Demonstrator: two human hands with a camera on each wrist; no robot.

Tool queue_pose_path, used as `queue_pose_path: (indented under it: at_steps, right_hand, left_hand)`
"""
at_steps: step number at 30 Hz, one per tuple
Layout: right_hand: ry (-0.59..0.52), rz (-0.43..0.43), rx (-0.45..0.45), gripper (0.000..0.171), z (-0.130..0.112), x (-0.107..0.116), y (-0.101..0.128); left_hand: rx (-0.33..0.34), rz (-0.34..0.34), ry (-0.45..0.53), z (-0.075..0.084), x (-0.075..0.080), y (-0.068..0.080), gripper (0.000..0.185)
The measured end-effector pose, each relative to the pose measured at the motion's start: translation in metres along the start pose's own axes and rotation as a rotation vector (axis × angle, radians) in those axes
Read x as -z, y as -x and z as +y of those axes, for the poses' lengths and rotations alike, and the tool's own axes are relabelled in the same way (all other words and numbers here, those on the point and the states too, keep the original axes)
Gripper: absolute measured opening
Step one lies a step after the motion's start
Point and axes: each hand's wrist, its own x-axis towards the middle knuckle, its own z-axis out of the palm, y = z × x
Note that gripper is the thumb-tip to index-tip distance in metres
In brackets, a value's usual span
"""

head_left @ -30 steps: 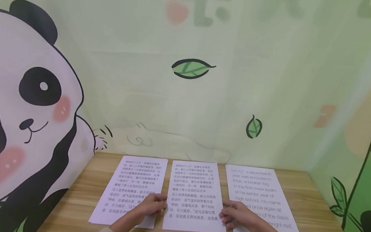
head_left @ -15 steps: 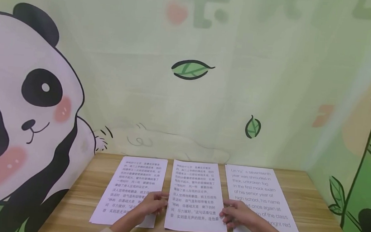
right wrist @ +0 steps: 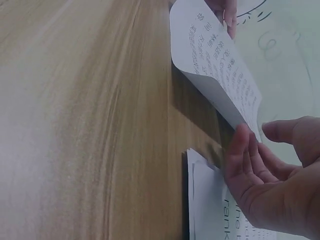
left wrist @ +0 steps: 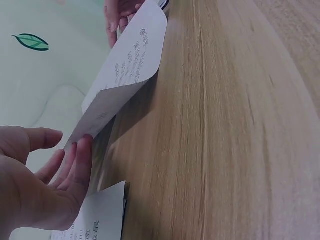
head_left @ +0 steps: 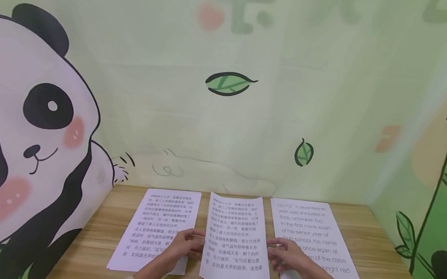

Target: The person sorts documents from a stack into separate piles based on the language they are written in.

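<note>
A printed sheet of paper (head_left: 236,240) stands raised off the table between the two hands, bowed along its length, its near edge curling. The left hand (head_left: 185,247) holds the sheet's left edge with curled fingers; in the left wrist view its thumb (left wrist: 45,138) stands apart from the paper. On the opposite edge the right hand (head_left: 291,256) holds the sheet likewise, its fingertips (right wrist: 243,131) under the edge. Left of it lies a stack of sheets with Chinese text (head_left: 164,213). To the right is a stack with large English text (head_left: 303,223), partly covered by the right hand.
The wooden table (head_left: 84,233) carries all the paper. Behind it rises a green printed backdrop (head_left: 228,127) with a panda (head_left: 52,145) on the left. The stacks' near corners show close below the hands in the wrist views.
The middle sheet has lifted off the table and bowed, its near edge now curved and closer. Both hands stay on its sides, almost in place. The outer stacks have not moved.
</note>
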Motion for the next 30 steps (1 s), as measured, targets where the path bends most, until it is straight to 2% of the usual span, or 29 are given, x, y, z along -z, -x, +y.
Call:
queue_pose_path:
  at_steps: [6,9,14,19,26,30]
  right_hand:
    - [-0.104,-0.029,-0.038,0.062,0.005,-0.0005,0.0001]
    - [-0.113,-0.017,-0.051,0.068,0.007,-0.0016,-0.0009]
    - [-0.093,0.001,-0.084,0.068,0.009,-0.0016,-0.0028]
    - [-0.113,-0.038,-0.087,0.068,0.0106,-0.0008,-0.0031]
    - [-0.117,-0.041,-0.106,0.068,0.0084,-0.0006,-0.0048]
    - [-0.114,-0.059,-0.065,0.069,0.0065,-0.0004,-0.0008]
  left_hand:
    - [0.031,-0.021,0.075,-0.0006,-0.0001,0.0027,0.046]
    - [0.044,-0.019,0.085,-0.0009,-0.0007,0.004,0.047]
    - [0.077,-0.017,0.078,-0.003,-0.0006,0.0043,0.052]
    - [0.095,-0.032,0.047,-0.0027,0.0005,0.0038,0.062]
    - [0.148,-0.088,-0.011,-0.0008,0.0037,0.002,0.061]
    - [0.124,-0.124,-0.013,-0.0006,0.0061,0.0044,0.064]
